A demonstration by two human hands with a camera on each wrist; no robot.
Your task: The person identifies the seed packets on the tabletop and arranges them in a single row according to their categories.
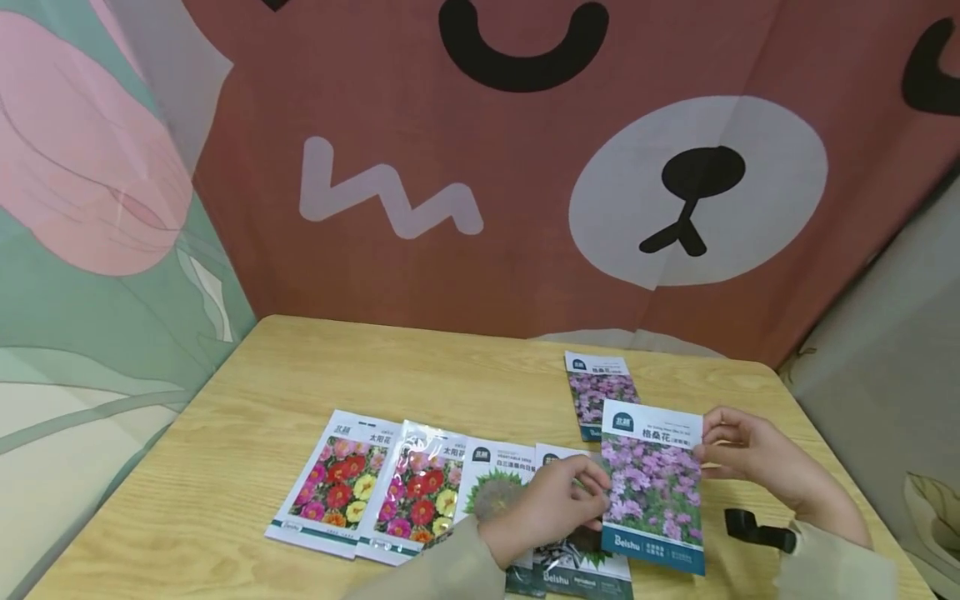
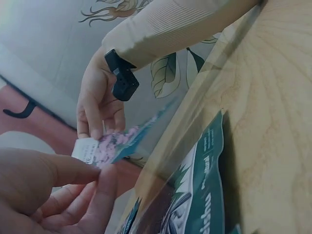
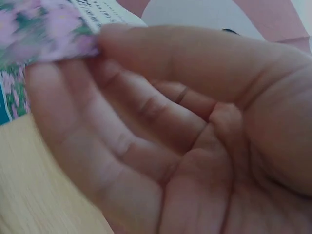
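A seed packet with pink-purple flowers (image 1: 652, 487) is held up, face toward the head camera. My right hand (image 1: 765, 454) pinches its right edge between thumb and fingers, as the right wrist view also shows on the printed flowers (image 3: 53, 29). At the opposite edge, the thumb and fingertips of my left hand (image 1: 551, 504) pinch the packet, seen edge-on in the left wrist view (image 2: 114, 146). Below the left hand lie two overlapping sunflower seed packets (image 1: 585, 575), partly hidden by hand and sleeve. Another pink-purple flower packet (image 1: 600, 392) lies behind the held one, partly covered by it.
Two packets with red, pink and yellow flowers, one at the far left (image 1: 337, 483) and one beside it (image 1: 420, 492), lie in the row on the wooden table (image 1: 420, 367). A black wrist-camera mount (image 1: 757, 529) sits at the right wrist. A patterned curtain (image 1: 420, 283) hangs behind.
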